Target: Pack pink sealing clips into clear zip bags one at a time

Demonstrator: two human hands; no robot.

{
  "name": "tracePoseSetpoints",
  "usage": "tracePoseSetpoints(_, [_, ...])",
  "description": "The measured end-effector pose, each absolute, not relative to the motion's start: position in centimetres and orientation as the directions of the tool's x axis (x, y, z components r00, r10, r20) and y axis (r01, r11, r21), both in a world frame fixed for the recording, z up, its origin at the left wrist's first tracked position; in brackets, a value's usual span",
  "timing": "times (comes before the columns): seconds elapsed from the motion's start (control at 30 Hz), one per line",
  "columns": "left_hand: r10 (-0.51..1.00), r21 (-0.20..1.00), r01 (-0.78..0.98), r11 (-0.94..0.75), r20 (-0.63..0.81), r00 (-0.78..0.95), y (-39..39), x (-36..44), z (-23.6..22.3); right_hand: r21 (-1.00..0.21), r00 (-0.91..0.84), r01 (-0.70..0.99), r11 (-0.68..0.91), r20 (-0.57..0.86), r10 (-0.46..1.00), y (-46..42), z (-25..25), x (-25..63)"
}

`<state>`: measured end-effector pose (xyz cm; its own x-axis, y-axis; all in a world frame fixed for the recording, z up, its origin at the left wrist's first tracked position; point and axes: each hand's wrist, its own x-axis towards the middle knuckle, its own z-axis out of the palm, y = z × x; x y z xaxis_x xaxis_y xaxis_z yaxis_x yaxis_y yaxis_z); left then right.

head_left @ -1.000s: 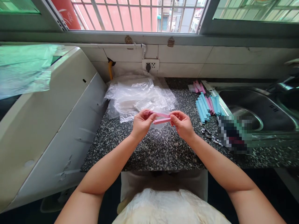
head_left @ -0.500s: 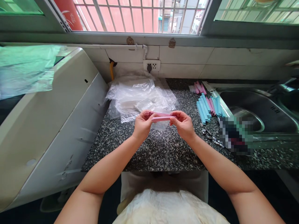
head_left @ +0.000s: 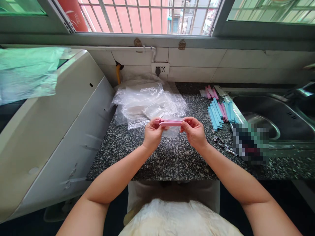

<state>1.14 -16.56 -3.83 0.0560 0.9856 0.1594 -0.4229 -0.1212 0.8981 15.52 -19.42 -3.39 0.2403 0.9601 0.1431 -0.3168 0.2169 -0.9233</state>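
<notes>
Several pink bag sealing clips (head_left: 171, 124) lie level between my hands above the speckled counter. My left hand (head_left: 152, 134) pinches their left end, with its thumb in front. At the other end, the thumb and fingers of my right hand (head_left: 195, 131) close on the same clips. A small piece of clear plastic (head_left: 173, 131) hangs just below and behind them; which hand holds it, I cannot tell. Beyond my hands is a loose pile of clear plastic bags (head_left: 150, 98).
Blue clips (head_left: 214, 114) and more pink clips (head_left: 211, 92) lie right, beside the steel sink (head_left: 261, 98). A beaded chain (head_left: 225, 146) and a blurred-out item (head_left: 251, 144) sit nearer me. A large pale appliance (head_left: 73, 98) slants along the left. A wall socket (head_left: 160, 68) is behind.
The pink clips have come closer together into a tighter stack. My left hand has shifted slightly right; my right hand has barely moved.
</notes>
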Motion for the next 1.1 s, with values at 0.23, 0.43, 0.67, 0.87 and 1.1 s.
tracePoseSetpoints(0.23, [0.982, 0.91, -0.398, -0.119, 0.166, 0.087, -16.5, 1.2, -4.2, -0.947, 0.3, -0.238, 0.217, 0.141, 0.944, -19.4, -3.3, 15.6])
tracePoseSetpoints(0.43, [0.973, 0.932, -0.345, -0.111, 0.173, 0.154, -16.5, 1.0, -4.3, -0.948, 0.338, -0.242, 0.208, 0.118, 0.934, -19.2, -3.5, 15.5])
tracePoseSetpoints(0.67, [0.972, 0.945, -0.307, -0.111, 0.167, 0.164, -16.8, 1.1, -3.9, -0.939, 0.367, -0.275, 0.206, 0.096, 0.925, -19.2, -3.5, 15.4])
tracePoseSetpoints(0.87, [0.967, 0.955, -0.265, -0.135, 0.186, 0.176, -16.7, 1.2, -4.4, -0.921, 0.395, -0.35, 0.174, 0.023, 0.918, -19.2, -3.4, 15.4])
tracePoseSetpoints(1.1, [0.96, 0.964, -0.176, -0.2, 0.228, 0.16, -16.5, 0.9, -5.0, -0.886, 0.383, -0.45, 0.11, -0.08, 0.92, -19.3, -3.5, 15.1])
